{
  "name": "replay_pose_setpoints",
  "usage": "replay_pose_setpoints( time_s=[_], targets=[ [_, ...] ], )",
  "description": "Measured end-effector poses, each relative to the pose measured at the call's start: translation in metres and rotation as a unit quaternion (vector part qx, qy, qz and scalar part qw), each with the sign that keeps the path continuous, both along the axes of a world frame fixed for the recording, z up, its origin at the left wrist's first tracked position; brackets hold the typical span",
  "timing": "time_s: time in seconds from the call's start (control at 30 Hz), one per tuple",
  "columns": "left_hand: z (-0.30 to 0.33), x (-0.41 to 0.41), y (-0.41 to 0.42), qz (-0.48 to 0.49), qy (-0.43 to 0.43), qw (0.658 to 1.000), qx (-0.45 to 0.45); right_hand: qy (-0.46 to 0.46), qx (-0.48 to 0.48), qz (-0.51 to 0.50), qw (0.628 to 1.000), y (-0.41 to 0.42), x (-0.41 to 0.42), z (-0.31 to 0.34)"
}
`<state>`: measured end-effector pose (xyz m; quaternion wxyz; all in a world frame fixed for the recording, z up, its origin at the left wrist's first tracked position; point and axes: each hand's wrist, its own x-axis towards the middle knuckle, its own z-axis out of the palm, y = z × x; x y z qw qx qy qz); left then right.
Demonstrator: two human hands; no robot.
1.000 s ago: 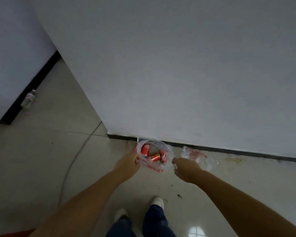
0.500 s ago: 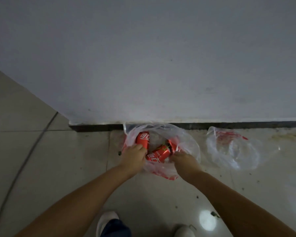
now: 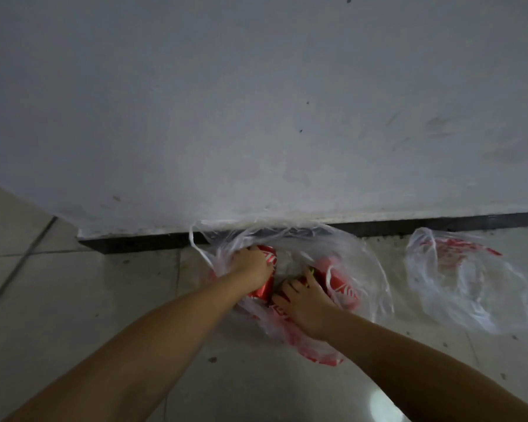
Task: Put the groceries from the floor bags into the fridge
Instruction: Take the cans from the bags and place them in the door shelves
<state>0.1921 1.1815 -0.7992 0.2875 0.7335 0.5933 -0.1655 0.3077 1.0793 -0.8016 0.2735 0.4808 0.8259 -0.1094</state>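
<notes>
A clear plastic bag with red print (image 3: 357, 257) lies open on the floor against the wall's black skirting. Red soda cans lie inside it. My left hand (image 3: 252, 264) reaches into the bag and curls over one red can (image 3: 265, 287). My right hand (image 3: 302, 300) is in the bag too, its fingers wrapped on a second red can (image 3: 340, 281). The fridge is out of view.
A second clear bag with red print (image 3: 467, 284), crumpled and looking empty, lies on the floor to the right. A white wall (image 3: 256, 117) with a black skirting (image 3: 439, 220) stands right behind the bags. Light tiled floor (image 3: 89, 300) spreads left and toward me.
The camera has come much closer and lower. Both hands went from holding the bag's rim to reaching inside, each closing on a red can.
</notes>
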Motion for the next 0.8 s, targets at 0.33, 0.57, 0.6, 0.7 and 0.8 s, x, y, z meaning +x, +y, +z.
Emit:
replay_pose_setpoints(
  time_s=[0.33,0.57,0.6,0.7,0.8],
  targets=[
    [-0.019,-0.005,-0.015,0.18,-0.128,0.972,-0.084,0.202,0.052,-0.125,0.97,-0.019,0.024,0.018],
    [0.106,-0.026,-0.082,0.273,-0.275,0.917,-0.1,0.393,-0.06,-0.562,0.725,-0.039,0.012,0.144],
    [0.126,-0.029,-0.089,0.278,-0.281,0.913,-0.101,0.4,-0.073,-0.581,0.705,-0.041,0.01,0.163],
    [0.196,-0.037,-0.1,0.29,-0.296,0.905,-0.097,0.418,-0.075,-0.612,0.667,-0.044,0.005,0.226],
    [0.273,-0.041,-0.102,0.292,-0.311,0.899,-0.096,0.421,-0.069,-0.634,0.644,-0.049,0.003,0.292]
  ],
)
